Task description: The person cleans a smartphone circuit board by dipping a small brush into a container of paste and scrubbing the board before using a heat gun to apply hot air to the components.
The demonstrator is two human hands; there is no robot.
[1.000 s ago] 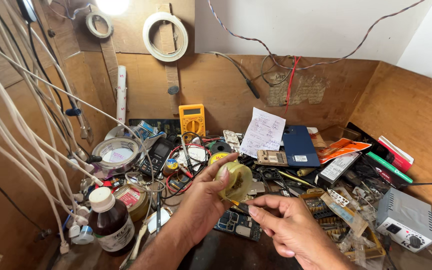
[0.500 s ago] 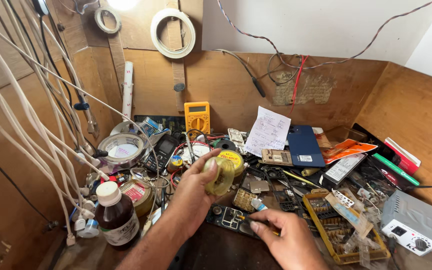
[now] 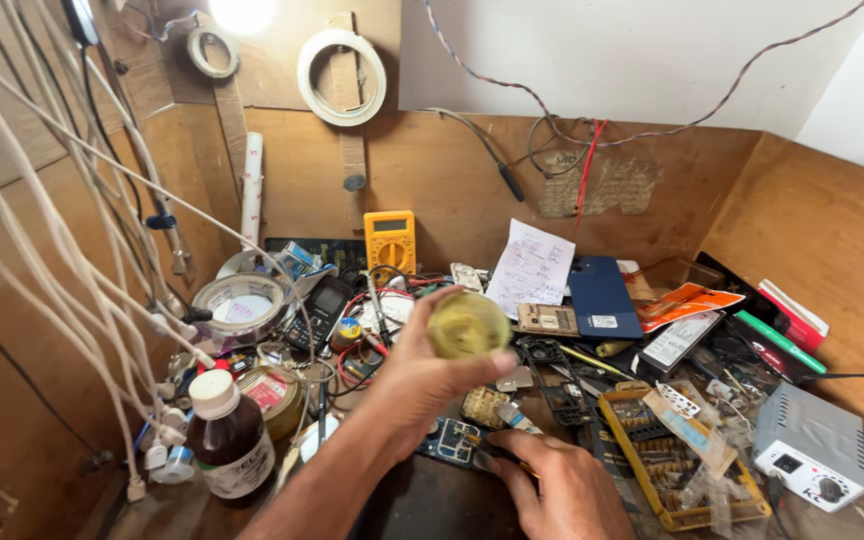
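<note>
My left hand (image 3: 422, 375) is raised over the cluttered bench and grips a small round yellowish roll of tape (image 3: 467, 325) between thumb and fingers. My right hand (image 3: 562, 490) rests low at the front of the bench, its fingers closed around a thin tool with a yellow handle (image 3: 507, 458). Its fingertips lie beside a small blue circuit board (image 3: 455, 440) and a little square component (image 3: 484, 406). A dark phone frame (image 3: 564, 402) lies just to the right.
A brown bottle with a white cap (image 3: 226, 432) stands front left beside a round tin (image 3: 274, 396). A yellow multimeter (image 3: 390, 241), a blue phone (image 3: 602, 296), a yellow parts tray (image 3: 657, 455), a white box-shaped device (image 3: 812, 445) and hanging white cables (image 3: 72, 240) crowd the bench.
My right hand has left the tape roll and dropped to the bench front. My left hand has kept the roll and lifted it slightly to the left.
</note>
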